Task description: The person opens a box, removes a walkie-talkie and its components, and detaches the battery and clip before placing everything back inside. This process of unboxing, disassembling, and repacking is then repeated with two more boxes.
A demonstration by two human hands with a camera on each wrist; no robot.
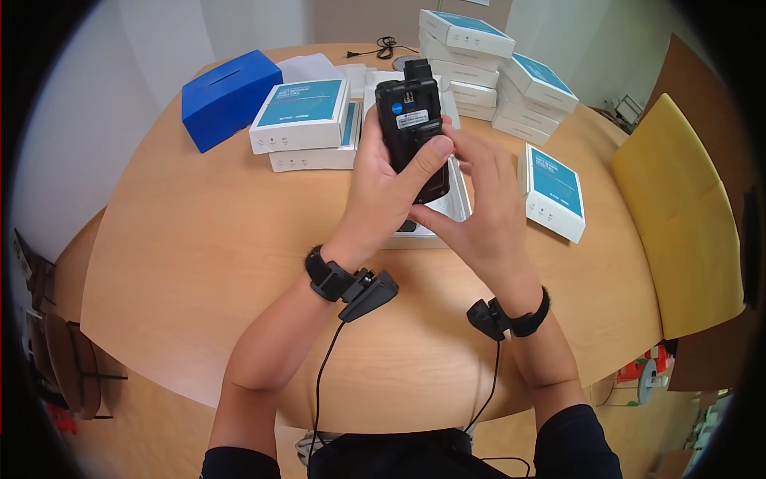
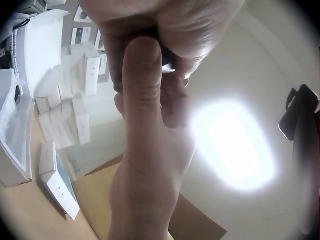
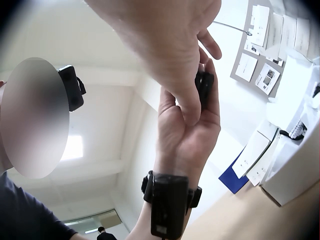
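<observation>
**Both hands on the black handset above the open box**

Above the middle of the round wooden surface (image 1: 199, 239) my left hand (image 1: 383, 191) grips a black handset (image 1: 411, 128) upright, fingers curled round its left edge and thumb across its lower face. My right hand (image 1: 483, 207) closes on the same handset from the right, fingertips at its side near the label. It hangs over an open white box (image 1: 455, 209), clear of the surface.

Room is widest on my near left: bare wood runs from my left forearm to the curved rim. On the right a teal-topped box (image 1: 554, 195) lies just beside my right hand, and past it the rim meets a yellow chair (image 1: 678, 215). Behind the handset stand two stacked boxes (image 1: 303, 128), a blue box (image 1: 227, 96) and a taller pile of boxes (image 1: 495, 68) by the far rim.

My left wrist view shows mostly my thumb pressed on the dark body, with a bright ceiling light (image 2: 232, 145) behind. Only my right wrist view shows my left palm from below, wrapped round the handset, and the strap on that wrist (image 3: 170, 197).
</observation>
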